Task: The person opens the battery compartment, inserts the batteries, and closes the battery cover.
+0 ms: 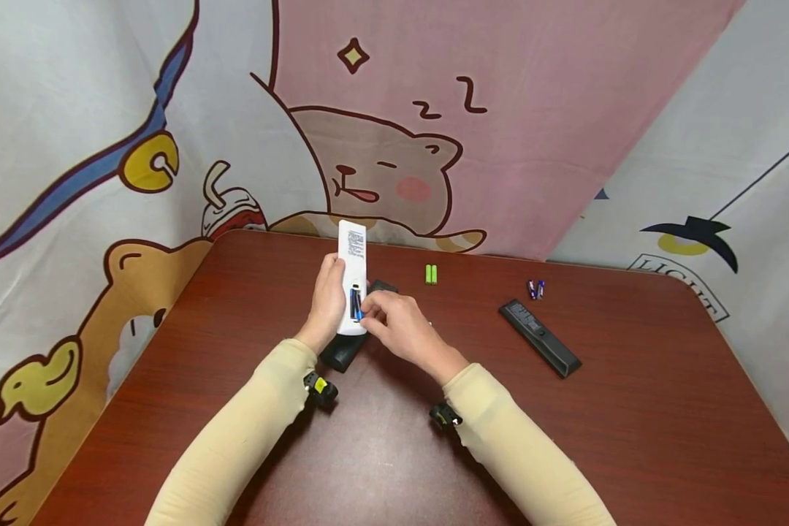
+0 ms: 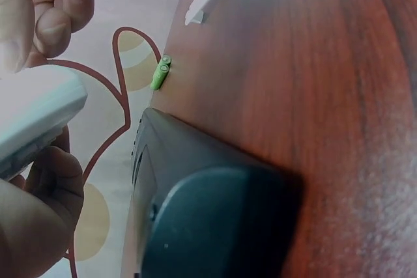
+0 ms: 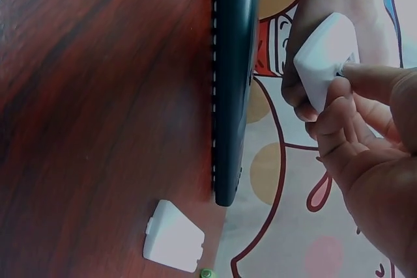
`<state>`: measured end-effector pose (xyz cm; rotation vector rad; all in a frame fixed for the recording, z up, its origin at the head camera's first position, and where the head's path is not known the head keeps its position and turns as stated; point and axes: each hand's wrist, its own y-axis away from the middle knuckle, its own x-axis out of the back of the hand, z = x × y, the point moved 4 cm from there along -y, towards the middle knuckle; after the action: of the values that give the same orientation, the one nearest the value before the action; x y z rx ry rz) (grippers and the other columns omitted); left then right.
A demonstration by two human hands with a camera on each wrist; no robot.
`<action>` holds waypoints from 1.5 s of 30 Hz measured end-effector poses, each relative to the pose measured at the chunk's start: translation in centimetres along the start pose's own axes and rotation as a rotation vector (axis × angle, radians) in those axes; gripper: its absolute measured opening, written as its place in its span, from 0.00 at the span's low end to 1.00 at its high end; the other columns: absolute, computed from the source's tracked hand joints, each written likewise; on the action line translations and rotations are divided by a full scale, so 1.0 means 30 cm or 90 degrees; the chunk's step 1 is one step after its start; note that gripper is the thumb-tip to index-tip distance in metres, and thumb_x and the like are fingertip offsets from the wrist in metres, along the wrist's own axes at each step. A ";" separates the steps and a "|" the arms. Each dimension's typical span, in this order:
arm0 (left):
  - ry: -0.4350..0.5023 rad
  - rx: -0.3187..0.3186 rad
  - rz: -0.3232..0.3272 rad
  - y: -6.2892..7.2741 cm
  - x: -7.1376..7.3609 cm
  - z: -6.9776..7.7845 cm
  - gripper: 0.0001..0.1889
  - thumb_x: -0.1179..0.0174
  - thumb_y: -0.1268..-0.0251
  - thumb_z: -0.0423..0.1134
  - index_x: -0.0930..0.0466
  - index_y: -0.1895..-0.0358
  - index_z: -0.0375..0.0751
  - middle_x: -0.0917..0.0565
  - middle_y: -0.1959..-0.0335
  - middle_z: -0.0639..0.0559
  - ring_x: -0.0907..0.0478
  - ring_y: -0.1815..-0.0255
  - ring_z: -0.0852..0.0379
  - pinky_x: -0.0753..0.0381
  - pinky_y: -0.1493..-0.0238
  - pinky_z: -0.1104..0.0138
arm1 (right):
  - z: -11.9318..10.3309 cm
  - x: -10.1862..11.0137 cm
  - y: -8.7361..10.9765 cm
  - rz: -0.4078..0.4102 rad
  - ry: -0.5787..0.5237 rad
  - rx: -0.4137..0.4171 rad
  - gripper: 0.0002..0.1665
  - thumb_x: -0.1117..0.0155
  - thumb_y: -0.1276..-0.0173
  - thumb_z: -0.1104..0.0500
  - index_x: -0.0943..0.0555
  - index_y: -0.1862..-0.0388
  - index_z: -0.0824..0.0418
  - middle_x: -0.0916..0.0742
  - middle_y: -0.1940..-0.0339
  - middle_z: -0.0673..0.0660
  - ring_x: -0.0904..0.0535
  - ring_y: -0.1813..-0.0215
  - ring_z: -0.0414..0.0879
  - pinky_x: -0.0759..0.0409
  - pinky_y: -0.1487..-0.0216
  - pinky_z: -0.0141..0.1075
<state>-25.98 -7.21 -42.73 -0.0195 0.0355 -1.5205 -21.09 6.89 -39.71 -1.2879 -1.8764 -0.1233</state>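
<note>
My left hand grips a white remote control above the table, its back turned up and its battery compartment uncovered. Dark and blue batteries show inside the compartment. At its right side my right hand pinches a blue battery between thumb and fingers, with one end tilted out of the slot. The right wrist view has those fingertips close at the remote's end. The white battery cover lies on the table, mostly hidden behind my right hand in the head view.
Beneath the white remote lies a black remote on the brown table. Two green batteries rest near the back edge. Further right are two purple-blue batteries and another black remote. A printed curtain hangs behind.
</note>
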 end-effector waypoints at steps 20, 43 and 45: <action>0.031 0.010 -0.002 0.007 -0.005 0.016 0.20 0.70 0.14 0.45 0.35 0.38 0.37 0.22 0.63 0.41 0.22 0.66 0.56 0.22 0.68 0.68 | 0.013 0.004 0.003 -0.023 -0.023 -0.116 0.06 0.30 0.28 0.60 0.17 0.64 0.61 0.15 0.77 0.51 0.18 0.76 0.39 0.21 0.72 0.29; 0.013 0.003 -0.024 0.017 -0.025 0.043 0.21 0.71 0.14 0.47 0.36 0.35 0.40 0.21 0.61 0.41 0.22 0.68 0.57 0.23 0.70 0.69 | 0.036 0.000 -0.001 -0.019 -0.130 -0.169 0.06 0.29 0.30 0.65 0.19 0.64 0.65 0.12 0.70 0.58 0.11 0.71 0.47 0.16 0.72 0.32; 0.014 0.004 -0.022 0.020 -0.027 0.045 0.21 0.71 0.14 0.47 0.36 0.35 0.40 0.21 0.61 0.41 0.22 0.68 0.56 0.23 0.70 0.69 | 0.041 0.001 -0.001 -0.023 -0.144 -0.180 0.06 0.29 0.31 0.66 0.19 0.64 0.65 0.12 0.70 0.58 0.11 0.71 0.49 0.16 0.72 0.32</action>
<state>-25.38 -6.39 -41.38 0.0021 0.0487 -1.5558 -21.82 7.52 -40.46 -1.5093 -2.1335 -0.2805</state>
